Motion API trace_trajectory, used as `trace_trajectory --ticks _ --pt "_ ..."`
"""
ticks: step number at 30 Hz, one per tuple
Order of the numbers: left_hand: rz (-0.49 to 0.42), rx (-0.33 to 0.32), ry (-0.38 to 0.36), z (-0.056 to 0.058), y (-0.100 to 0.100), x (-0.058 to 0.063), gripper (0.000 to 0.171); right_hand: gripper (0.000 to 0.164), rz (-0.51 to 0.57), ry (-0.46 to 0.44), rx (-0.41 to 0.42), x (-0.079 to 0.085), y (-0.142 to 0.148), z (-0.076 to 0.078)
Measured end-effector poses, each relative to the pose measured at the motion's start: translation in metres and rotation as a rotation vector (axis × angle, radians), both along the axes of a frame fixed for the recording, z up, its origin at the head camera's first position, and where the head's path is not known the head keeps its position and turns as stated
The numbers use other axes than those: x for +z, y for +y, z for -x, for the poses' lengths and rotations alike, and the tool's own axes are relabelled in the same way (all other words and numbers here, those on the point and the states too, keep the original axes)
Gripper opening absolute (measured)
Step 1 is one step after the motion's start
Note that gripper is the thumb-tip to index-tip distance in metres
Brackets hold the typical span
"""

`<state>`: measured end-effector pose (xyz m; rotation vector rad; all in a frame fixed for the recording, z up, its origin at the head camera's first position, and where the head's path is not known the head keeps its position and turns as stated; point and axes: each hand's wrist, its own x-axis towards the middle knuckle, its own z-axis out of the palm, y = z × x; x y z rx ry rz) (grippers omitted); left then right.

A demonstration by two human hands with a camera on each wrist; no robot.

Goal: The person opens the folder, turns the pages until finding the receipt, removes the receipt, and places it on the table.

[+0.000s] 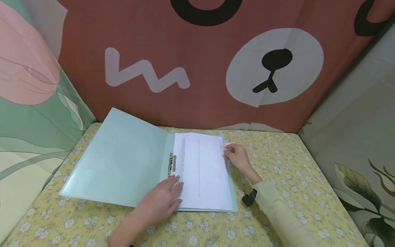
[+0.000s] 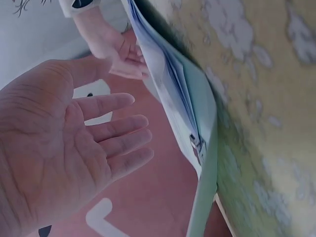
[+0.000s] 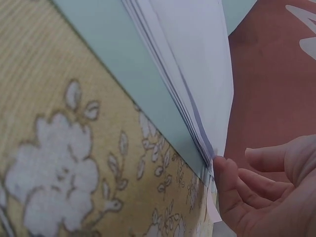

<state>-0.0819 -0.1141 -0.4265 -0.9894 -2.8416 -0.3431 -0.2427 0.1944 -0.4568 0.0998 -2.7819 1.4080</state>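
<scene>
A light-green folder (image 1: 123, 161) lies spread on the table, its cover swung to the left. White printed sheets (image 1: 206, 171) are stacked on its right side, beside a metal clip (image 1: 170, 164) at the spine. My left hand (image 1: 163, 195), fingers fairly straight, is over the lower left of the sheets; the left wrist view shows its palm (image 2: 54, 143) with nothing in it. My right hand (image 1: 239, 156) is at the upper right edge of the stack. In the right wrist view a fingertip (image 3: 222, 165) meets the sheets' edge, thumb apart. A pink tab (image 1: 228, 144) sticks out there.
A yellow floral cloth (image 1: 277, 164) covers the table. A red-brown backdrop (image 1: 197, 106) with a cartoon face stands behind it, and patterned panels close in the left and right sides. A black wrist device (image 1: 249, 198) sits at my right sleeve.
</scene>
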Motion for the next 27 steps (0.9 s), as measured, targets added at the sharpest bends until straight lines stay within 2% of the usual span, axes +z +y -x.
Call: trace_trajectory --ticks 5,13,20,27 --pt "0.024 -0.019 -0.048 -0.002 0.006 -0.003 0.059 0.024 0.000 -0.012 -0.002 0.001 -0.001 0.001" --pt "0.032 -0.036 -0.045 -0.001 0.009 -0.010 0.065 0.025 0.003 -0.018 0.001 0.000 -0.002 0.001" --pt "0.028 -0.025 -0.117 -0.001 0.010 -0.011 0.068 0.025 0.008 -0.029 -0.002 -0.003 -0.002 0.003" --pt "0.040 -0.035 -0.092 0.000 0.013 -0.012 0.067 0.026 0.012 -0.034 -0.021 -0.003 -0.002 0.003"
